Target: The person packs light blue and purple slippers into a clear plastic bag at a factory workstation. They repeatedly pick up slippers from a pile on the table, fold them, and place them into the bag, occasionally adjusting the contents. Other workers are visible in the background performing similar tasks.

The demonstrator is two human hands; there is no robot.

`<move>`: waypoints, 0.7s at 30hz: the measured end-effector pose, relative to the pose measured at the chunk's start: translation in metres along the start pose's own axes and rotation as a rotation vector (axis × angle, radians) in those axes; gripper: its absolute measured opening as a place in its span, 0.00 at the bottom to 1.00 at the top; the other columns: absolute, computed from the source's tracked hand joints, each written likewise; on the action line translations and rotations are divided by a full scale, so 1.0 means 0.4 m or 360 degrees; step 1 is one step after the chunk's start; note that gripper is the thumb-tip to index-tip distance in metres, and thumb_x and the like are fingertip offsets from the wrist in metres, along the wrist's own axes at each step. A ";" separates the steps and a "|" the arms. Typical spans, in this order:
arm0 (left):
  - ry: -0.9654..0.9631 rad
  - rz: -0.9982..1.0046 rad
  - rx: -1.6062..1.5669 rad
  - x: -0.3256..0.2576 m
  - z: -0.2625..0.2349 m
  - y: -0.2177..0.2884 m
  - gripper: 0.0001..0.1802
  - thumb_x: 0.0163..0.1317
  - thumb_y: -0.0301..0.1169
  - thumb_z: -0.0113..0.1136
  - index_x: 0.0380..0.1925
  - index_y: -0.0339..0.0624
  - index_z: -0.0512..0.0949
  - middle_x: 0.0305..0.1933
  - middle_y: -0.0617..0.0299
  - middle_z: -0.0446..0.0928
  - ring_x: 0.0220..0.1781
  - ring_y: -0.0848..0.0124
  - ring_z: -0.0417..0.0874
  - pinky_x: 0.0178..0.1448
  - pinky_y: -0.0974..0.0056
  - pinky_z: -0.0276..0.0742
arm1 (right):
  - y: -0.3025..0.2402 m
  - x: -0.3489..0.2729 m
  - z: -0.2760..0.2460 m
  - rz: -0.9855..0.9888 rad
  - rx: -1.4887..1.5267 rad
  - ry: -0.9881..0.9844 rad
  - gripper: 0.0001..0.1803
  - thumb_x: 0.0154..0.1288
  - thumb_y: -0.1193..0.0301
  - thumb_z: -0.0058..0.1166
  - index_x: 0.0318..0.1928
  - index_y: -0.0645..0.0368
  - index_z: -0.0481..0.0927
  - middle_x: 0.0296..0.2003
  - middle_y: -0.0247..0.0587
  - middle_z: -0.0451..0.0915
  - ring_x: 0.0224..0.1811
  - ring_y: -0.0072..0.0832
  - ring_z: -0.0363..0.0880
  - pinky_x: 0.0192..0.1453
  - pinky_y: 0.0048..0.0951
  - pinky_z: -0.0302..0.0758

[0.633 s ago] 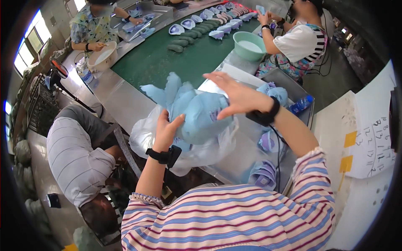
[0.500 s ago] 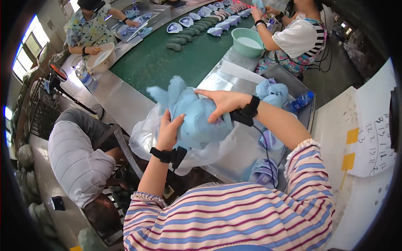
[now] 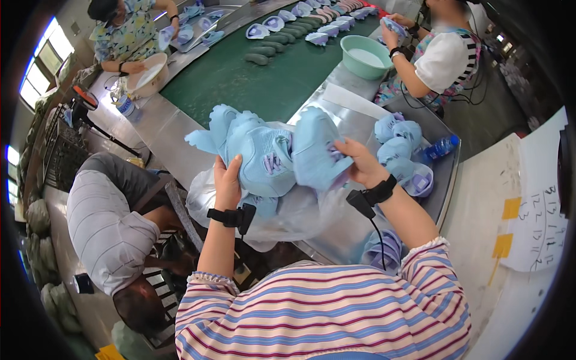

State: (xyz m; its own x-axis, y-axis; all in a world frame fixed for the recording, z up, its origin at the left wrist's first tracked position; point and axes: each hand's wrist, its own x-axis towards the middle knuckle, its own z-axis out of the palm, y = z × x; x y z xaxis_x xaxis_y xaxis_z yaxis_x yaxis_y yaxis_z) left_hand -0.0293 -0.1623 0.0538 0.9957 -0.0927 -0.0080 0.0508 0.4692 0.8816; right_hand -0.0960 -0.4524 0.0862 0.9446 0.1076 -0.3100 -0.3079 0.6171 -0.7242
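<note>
Shoe uppers (image 3: 255,162), light blue, fill the left hand (image 3: 228,185) while the right hand (image 3: 362,164) grips 1 upper (image 3: 312,150) beside them.

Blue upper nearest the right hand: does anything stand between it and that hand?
Nothing visible does. The right hand grips the upper directly at its right side; the plastic bag shows below, not between them.
</note>
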 end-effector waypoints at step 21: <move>0.0030 -0.0253 -0.0339 0.026 0.076 -0.043 0.23 0.64 0.33 0.46 0.58 0.40 0.59 0.55 0.54 0.68 0.53 0.63 0.72 0.55 0.59 0.71 | 0.099 -0.031 0.060 -0.1335 -0.1862 -0.0189 0.49 0.32 0.74 0.67 0.61 0.55 0.60 0.53 0.43 0.66 0.54 0.36 0.66 0.57 0.32 0.64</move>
State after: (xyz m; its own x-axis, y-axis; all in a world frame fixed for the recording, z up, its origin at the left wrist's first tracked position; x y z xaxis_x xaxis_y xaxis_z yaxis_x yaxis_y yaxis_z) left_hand -0.0221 -0.1982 0.0530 0.9751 -0.1645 -0.1489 0.2198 0.6244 0.7496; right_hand -0.1174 -0.4106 0.0761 0.8760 0.1397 0.4617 0.4722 -0.4440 -0.7615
